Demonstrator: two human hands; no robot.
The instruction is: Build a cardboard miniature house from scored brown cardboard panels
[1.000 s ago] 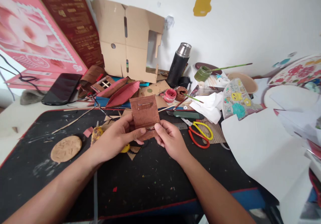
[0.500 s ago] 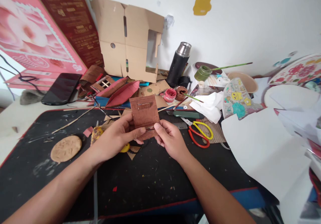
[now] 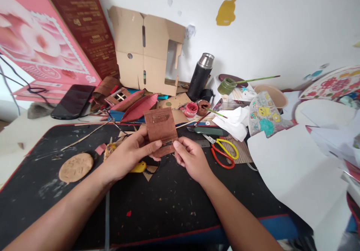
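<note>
While both hands point(image 3: 136, 151) point(image 3: 192, 157) pinch it low, the brown panel point(image 3: 161, 127) sits between them; its top stands free.

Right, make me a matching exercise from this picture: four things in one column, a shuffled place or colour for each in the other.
1. Brown card
2. Scissors
3. Flask
4. Tan disc

A. Black and silver
B. On the black mat, left of both hands
C. Between left hand and right hand, held
D. Red-and-yellow-handled

Pairs: 1-C, 2-D, 3-A, 4-B
</note>
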